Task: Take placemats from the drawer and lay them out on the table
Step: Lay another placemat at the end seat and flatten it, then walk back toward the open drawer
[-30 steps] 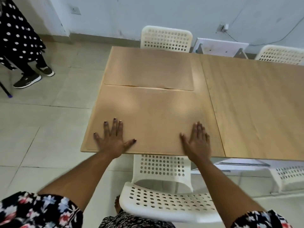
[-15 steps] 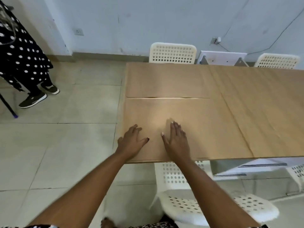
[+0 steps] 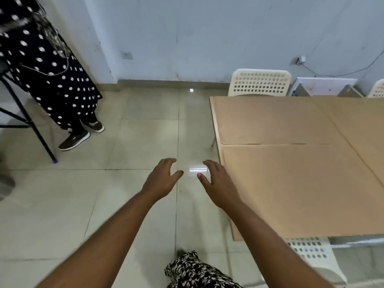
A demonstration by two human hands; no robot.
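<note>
Two tan placemats lie flat on the wooden table (image 3: 365, 129) at the right. The near placemat (image 3: 295, 188) reaches the table's front edge. The far placemat (image 3: 266, 119) lies behind it, and their edges meet. My left hand (image 3: 162, 179) and my right hand (image 3: 218, 181) hang over the tiled floor to the left of the table, fingers spread, holding nothing. My right hand is just left of the near placemat's edge. No drawer is in view.
A white perforated chair (image 3: 259, 82) stands behind the table, another (image 3: 311, 252) is tucked under its front edge. A person in a polka-dot dress (image 3: 52, 80) stands at the far left beside a black metal stand (image 3: 31, 125). Tiled floor (image 3: 124, 204) lies between.
Both hands have lifted off the near placemat and moved left off the table. My view has swung left, so the table now sits at the right.
</note>
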